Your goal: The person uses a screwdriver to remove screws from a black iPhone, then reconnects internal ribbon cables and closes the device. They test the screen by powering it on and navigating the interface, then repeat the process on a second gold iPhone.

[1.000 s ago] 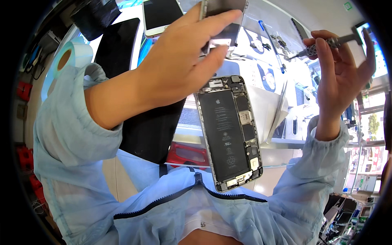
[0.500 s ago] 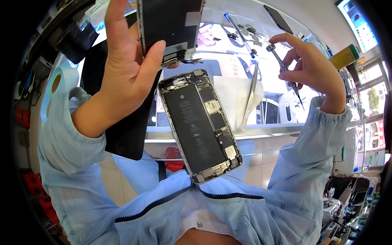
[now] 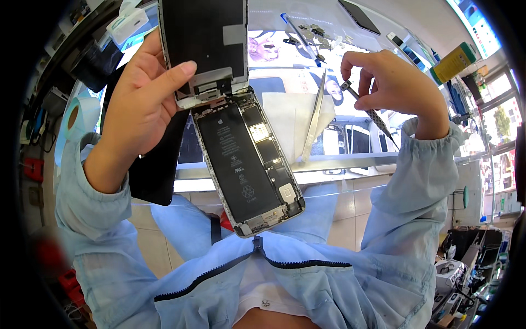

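Note:
My left hand [image 3: 145, 101] grips a phone screen assembly [image 3: 203, 38], its dark back facing me and the thumb pressed on its lower left part. The lower edge of that screen meets or overlaps the upper end of an opened phone body [image 3: 286, 193]; whether they are joined I cannot tell. Inside the body lies a long black battery [image 3: 235, 170], with circuit parts along its right side. Off to the right, my right hand [image 3: 397, 82] holds a thin patterned screwdriver [image 3: 378, 119] between curled fingers, its tip pointing down and right, away from the phone.
Tweezers [image 3: 314, 120] lie on a white cloth [image 3: 280, 118]. Farther back are a blue pen [image 3: 298, 35], small metal parts [image 3: 319, 32] and a dark phone [image 3: 359, 16]. A black slab [image 3: 156, 172] and blue tape roll [image 3: 82, 115] sit left; a yellow bottle [image 3: 452, 64] stands right.
My left hand has lowered the screen so its bottom edge now reaches the phone body's top. The screwdriver tilts a little flatter in my right hand. The whole view has shifted slightly.

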`<state>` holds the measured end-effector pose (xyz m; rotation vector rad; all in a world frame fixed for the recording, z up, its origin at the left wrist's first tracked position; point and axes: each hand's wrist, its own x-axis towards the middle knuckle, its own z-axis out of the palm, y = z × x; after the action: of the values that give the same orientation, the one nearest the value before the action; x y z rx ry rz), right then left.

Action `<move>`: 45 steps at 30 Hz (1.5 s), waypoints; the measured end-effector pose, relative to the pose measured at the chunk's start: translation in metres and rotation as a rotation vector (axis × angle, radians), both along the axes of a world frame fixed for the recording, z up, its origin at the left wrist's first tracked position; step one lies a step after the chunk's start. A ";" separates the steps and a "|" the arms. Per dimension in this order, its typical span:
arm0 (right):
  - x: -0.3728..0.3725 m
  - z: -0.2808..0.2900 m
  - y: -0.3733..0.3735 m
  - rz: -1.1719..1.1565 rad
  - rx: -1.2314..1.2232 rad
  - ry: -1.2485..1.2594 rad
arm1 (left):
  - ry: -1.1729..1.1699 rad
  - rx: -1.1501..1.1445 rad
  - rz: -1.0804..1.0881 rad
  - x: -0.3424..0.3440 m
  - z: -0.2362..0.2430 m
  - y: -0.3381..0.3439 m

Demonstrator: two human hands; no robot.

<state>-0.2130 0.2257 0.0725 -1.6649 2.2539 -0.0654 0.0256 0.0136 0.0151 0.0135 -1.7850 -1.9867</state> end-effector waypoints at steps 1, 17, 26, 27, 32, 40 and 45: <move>0.000 -0.002 0.002 0.010 -0.038 0.014 | 0.017 0.011 -0.004 -0.001 -0.001 -0.001; 0.055 -0.046 -0.043 0.259 -0.877 -0.515 | 0.038 -0.166 -0.071 0.001 -0.016 0.006; 0.056 -0.053 -0.059 0.403 -1.060 -0.488 | -0.148 -0.759 0.026 0.009 0.002 0.002; 0.054 -0.052 -0.061 0.419 -1.055 -0.502 | -0.177 -0.791 0.044 0.008 0.002 0.001; 0.054 -0.066 -0.066 0.409 -1.115 -0.530 | -0.210 -1.046 0.113 0.008 0.007 -0.003; 0.054 -0.077 -0.071 0.357 -1.097 -0.611 | -0.262 -1.023 0.127 0.006 0.012 -0.004; 0.051 -0.077 -0.066 0.325 -1.103 -0.549 | -0.103 -1.092 0.145 0.004 0.004 -0.009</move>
<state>-0.1617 0.1596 -0.0045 -2.0576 1.5105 -1.6885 0.0300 0.0051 0.0188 -0.1018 -2.5986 -0.7251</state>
